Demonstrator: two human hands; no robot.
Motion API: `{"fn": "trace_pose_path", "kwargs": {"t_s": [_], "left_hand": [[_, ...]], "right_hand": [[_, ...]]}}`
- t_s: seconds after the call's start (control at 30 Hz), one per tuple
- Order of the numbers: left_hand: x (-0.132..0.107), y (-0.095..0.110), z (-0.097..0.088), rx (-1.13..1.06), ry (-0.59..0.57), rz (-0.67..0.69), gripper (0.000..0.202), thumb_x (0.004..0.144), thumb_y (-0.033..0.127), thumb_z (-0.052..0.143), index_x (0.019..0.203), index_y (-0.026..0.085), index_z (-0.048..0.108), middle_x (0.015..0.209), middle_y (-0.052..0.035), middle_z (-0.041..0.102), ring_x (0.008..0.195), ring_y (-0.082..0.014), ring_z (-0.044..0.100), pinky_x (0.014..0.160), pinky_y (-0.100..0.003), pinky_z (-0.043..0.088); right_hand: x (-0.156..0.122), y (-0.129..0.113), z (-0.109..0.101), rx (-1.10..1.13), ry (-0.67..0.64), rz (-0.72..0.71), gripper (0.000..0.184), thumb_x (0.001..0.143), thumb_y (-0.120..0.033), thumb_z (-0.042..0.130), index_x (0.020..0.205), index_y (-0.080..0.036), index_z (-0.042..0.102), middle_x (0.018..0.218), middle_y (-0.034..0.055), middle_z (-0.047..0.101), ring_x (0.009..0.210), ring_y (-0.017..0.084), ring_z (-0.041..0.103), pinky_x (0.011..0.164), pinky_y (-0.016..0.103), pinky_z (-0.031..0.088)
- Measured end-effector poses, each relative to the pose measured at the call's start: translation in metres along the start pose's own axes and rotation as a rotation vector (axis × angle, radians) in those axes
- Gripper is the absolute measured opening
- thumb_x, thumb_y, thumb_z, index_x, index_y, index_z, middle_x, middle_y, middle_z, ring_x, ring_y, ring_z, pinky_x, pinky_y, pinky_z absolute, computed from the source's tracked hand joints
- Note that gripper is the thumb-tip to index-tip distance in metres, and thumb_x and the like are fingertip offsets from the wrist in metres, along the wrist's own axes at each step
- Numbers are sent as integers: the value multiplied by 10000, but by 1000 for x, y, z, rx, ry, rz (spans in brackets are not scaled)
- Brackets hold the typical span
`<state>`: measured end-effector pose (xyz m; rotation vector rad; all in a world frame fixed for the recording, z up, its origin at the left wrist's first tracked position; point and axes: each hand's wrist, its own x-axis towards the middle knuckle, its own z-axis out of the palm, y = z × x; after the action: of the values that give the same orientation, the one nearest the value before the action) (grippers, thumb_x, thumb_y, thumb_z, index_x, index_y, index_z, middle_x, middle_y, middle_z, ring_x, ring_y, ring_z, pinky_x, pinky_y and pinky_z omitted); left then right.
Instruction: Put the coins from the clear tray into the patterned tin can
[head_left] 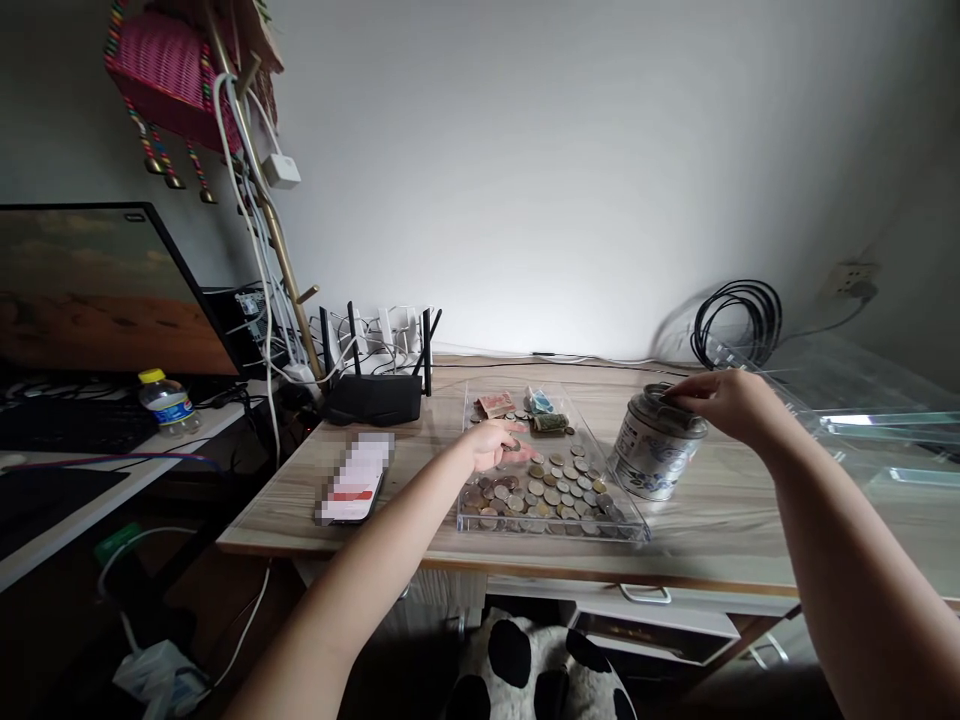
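My left hand is over the left side of a clear plastic tray, its fingers stretched out and apart above the coins. A coin shows between its thumb and fingers; whether it rests in the hand or lies behind it, I cannot tell. Many loose coins cover the tray's near half. Crumpled banknotes lie toward its far end. To the right, a round patterned tin stands upright. My right hand is at its top opening, fingers pressed together and pointing in. Those fingertips are hidden, along with anything they hold.
A phone lies left of the tray, with a black router behind it. Clear plastic panels and a coiled black cable are at the right. A monitor and a yellow-capped bottle stand on the left desk.
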<state>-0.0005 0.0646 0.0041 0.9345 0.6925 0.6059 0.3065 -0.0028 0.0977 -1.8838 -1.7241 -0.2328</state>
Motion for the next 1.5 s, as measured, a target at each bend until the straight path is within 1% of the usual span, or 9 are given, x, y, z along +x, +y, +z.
{"fn": "trace_pose_path", "kwargs": {"t_s": [0.23,0.43,0.57,0.73,0.87,1.03,1.23,1.37,1.5], "left_hand": [[-8,3,7,58,-24,20,439,754,1,437,1182,52,356,809,-165,627,750,-190,623,542,-191,497],[-7,2,4,112,-99,57,483,762,168,522,1218,113,371,829,-130,635,735,-183,624,552,-206,491],[-6,1,5,198,-59,46,497,745,198,550,1215,158,394,826,-96,637,670,-162,627,479,-173,459],[-8,1,6,243,-146,30,487,730,259,568,1185,172,418,839,-93,635,653,-170,626,468,-183,449],[-7,2,5,164,-230,20,353,760,302,518,1061,126,464,828,-133,633,713,-204,625,570,-261,484],[1,1,-2,52,-111,3,219,755,64,419,967,94,460,796,-143,630,731,-203,623,672,-318,482],[1,1,-1,32,-97,28,340,681,-53,392,977,104,446,875,-133,611,766,-192,618,720,-344,473],[-1,3,1,21,-130,10,185,774,127,410,950,102,462,886,-150,603,760,-202,617,682,-325,479],[1,6,0,-5,-114,-12,281,830,318,337,944,95,465,862,-159,604,754,-212,615,656,-318,477]], "right_hand": [[-31,-59,7,-4,315,-88,237,682,-348,515,826,-227,659,708,31,639,579,153,546,498,263,402],[-61,-117,61,49,-78,-499,219,748,-321,461,877,-273,631,861,3,625,738,147,564,591,258,451],[-62,-124,90,51,-126,-508,247,774,-360,428,929,-311,614,832,13,619,727,164,566,569,276,454],[-60,-125,98,69,-178,-518,300,804,-399,373,733,-293,644,722,21,612,629,138,552,505,262,425],[-59,-116,68,57,6,-416,265,805,-344,391,795,-273,646,811,4,628,649,124,550,522,244,422],[-38,-61,9,85,405,-163,262,720,-396,510,861,-229,654,788,29,642,621,133,538,559,255,416],[-12,-5,-3,-69,155,-56,185,629,-347,587,745,-239,682,628,52,619,531,179,522,469,299,376],[-5,2,2,-77,114,-113,155,626,-286,579,738,-247,679,655,46,621,555,193,533,490,326,392],[-6,-4,-4,-70,63,-93,148,618,-305,592,717,-240,681,628,47,618,538,192,536,476,316,393]]}}
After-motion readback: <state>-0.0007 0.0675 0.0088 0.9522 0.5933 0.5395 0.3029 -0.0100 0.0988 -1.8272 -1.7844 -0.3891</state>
